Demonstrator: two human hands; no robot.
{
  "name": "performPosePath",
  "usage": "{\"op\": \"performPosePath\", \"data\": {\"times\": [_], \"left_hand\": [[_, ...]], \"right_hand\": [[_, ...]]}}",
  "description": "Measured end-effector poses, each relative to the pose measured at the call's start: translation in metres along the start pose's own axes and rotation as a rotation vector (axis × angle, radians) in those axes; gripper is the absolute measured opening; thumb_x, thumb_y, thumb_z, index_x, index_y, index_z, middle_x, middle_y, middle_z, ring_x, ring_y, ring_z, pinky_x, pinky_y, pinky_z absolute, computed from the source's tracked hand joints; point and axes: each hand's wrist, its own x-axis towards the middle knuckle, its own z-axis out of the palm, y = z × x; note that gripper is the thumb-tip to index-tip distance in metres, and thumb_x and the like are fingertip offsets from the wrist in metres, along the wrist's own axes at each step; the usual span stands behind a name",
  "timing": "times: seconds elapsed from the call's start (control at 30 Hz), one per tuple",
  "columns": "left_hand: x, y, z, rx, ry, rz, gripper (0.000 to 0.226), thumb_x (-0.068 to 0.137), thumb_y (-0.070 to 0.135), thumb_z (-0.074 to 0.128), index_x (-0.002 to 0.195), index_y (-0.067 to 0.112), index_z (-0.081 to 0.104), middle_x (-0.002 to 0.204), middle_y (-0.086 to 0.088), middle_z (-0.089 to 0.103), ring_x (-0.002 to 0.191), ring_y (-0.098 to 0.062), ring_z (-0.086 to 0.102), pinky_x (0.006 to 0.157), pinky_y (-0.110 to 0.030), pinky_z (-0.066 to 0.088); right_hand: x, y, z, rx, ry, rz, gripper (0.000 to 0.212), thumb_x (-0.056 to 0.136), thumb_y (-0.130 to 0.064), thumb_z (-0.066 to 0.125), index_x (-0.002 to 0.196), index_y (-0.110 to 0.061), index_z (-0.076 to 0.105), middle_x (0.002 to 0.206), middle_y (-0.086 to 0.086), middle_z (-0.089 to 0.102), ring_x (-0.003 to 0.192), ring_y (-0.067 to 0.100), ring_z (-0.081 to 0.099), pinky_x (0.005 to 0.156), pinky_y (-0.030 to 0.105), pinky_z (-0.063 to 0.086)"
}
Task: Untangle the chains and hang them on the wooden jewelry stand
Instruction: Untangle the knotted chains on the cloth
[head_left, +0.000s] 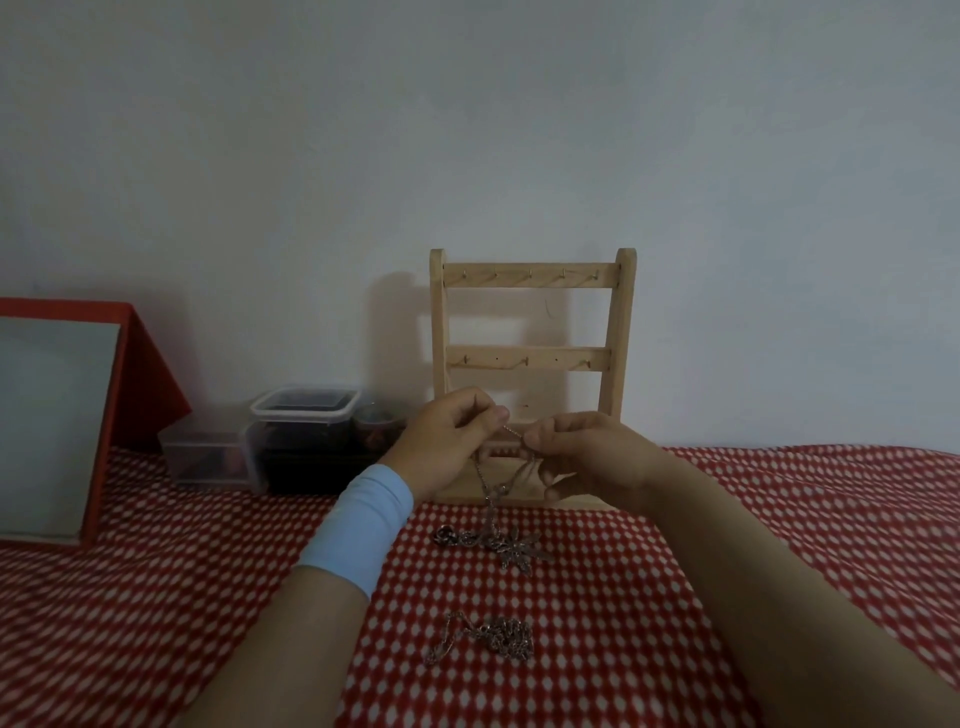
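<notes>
A wooden jewelry stand (530, 312) with two hook rails stands against the wall; no chain hangs on it. In front of its base, my left hand (447, 441) and my right hand (587, 452) each pinch the same thin silver chain (511, 434), stretched between them. The chain drops to a tangled pile with a leaf-shaped pendant (519, 551) and a ring-like piece (447, 535) on the cloth. A second chain (488, 642) lies bunched nearer to me, apart from both hands.
A red-and-white patterned cloth (779, 545) covers the table. Clear plastic containers (296, 436) sit left of the stand by the wall. A red-framed panel (62, 415) leans at far left. A blue band wraps my left wrist (363, 525).
</notes>
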Motion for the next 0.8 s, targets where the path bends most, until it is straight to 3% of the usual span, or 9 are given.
{"op": "performPosePath", "data": {"times": [0.13,0.23,0.33,0.4,0.47,0.57,0.63,0.7,0.8], "left_hand": [[0.001,0.003,-0.008,0.099,-0.09,-0.051,0.024,0.096,0.034,0.058,0.089,0.014,0.067,0.075,0.001,0.064,0.071,-0.01,0.058,0.071,-0.023,0.048],[0.0,0.005,-0.01,0.186,-0.268,-0.122,0.02,0.094,0.035,0.062,0.094,0.018,0.074,0.076,0.006,0.067,0.069,-0.006,0.06,0.066,-0.018,0.048],[0.001,0.006,-0.007,0.184,-0.276,-0.082,0.02,0.097,0.028,0.057,0.091,0.017,0.073,0.076,0.001,0.069,0.072,-0.008,0.064,0.068,-0.014,0.048],[0.003,0.005,-0.009,0.094,-0.24,-0.078,0.022,0.099,0.02,0.055,0.089,0.012,0.072,0.084,-0.005,0.072,0.079,-0.009,0.066,0.072,-0.011,0.05],[0.005,0.005,-0.01,-0.033,-0.239,-0.108,0.026,0.099,0.013,0.052,0.079,0.01,0.068,0.077,-0.009,0.068,0.075,-0.013,0.066,0.077,-0.016,0.052],[0.003,0.004,-0.007,-0.358,-0.247,-0.187,0.032,0.1,0.003,0.044,0.07,0.005,0.056,0.059,-0.009,0.053,0.058,-0.021,0.057,0.067,-0.028,0.053],[0.001,0.006,-0.007,-0.492,-0.232,-0.231,0.031,0.101,0.004,0.041,0.073,0.004,0.053,0.053,-0.004,0.045,0.049,-0.018,0.048,0.063,-0.031,0.057],[0.0,0.007,-0.009,-0.537,-0.214,-0.235,0.03,0.102,0.005,0.041,0.075,0.003,0.053,0.049,0.0,0.04,0.043,-0.012,0.042,0.065,-0.035,0.06],[0.001,0.008,-0.013,-0.56,-0.162,-0.225,0.031,0.101,0.007,0.043,0.073,0.004,0.057,0.046,0.002,0.033,0.039,-0.01,0.033,0.052,-0.03,0.056]], "right_hand": [[0.002,-0.001,0.006,0.041,0.106,-0.033,0.007,0.097,-0.011,0.066,0.095,-0.006,0.071,0.086,0.007,0.07,0.062,0.015,0.06,0.062,0.035,0.057],[0.004,-0.003,0.013,0.004,0.245,-0.091,0.007,0.094,-0.002,0.065,0.096,-0.005,0.071,0.083,0.012,0.072,0.063,0.017,0.064,0.062,0.036,0.06],[0.007,-0.003,0.017,-0.131,0.306,-0.123,0.013,0.092,0.002,0.063,0.095,-0.002,0.074,0.083,0.011,0.075,0.074,0.018,0.069,0.075,0.038,0.064],[0.008,-0.001,0.019,-0.145,0.293,-0.129,0.014,0.094,0.003,0.06,0.094,-0.001,0.074,0.086,0.013,0.075,0.08,0.019,0.07,0.086,0.039,0.06],[0.007,-0.001,0.021,-0.029,0.247,-0.12,0.015,0.098,0.001,0.055,0.096,-0.004,0.069,0.084,0.014,0.071,0.077,0.02,0.068,0.086,0.039,0.06],[0.008,-0.002,0.024,0.186,0.134,-0.077,0.015,0.105,-0.006,0.046,0.107,-0.007,0.061,0.076,0.007,0.063,0.058,0.016,0.059,0.06,0.033,0.058],[0.007,-0.003,0.025,0.132,0.07,-0.067,0.023,0.107,-0.018,0.047,0.104,-0.011,0.068,0.07,0.001,0.055,0.049,0.011,0.043,0.046,0.025,0.04],[0.004,-0.004,0.025,0.004,0.009,-0.082,0.034,0.106,-0.028,0.051,0.083,-0.02,0.075,0.064,-0.005,0.05,0.051,0.01,0.036,0.048,0.024,0.032],[-0.002,-0.006,0.025,-0.149,-0.033,-0.115,0.026,0.103,-0.024,0.057,0.083,-0.014,0.071,0.061,-0.006,0.06,0.053,0.013,0.05,0.056,0.027,0.046]]}}
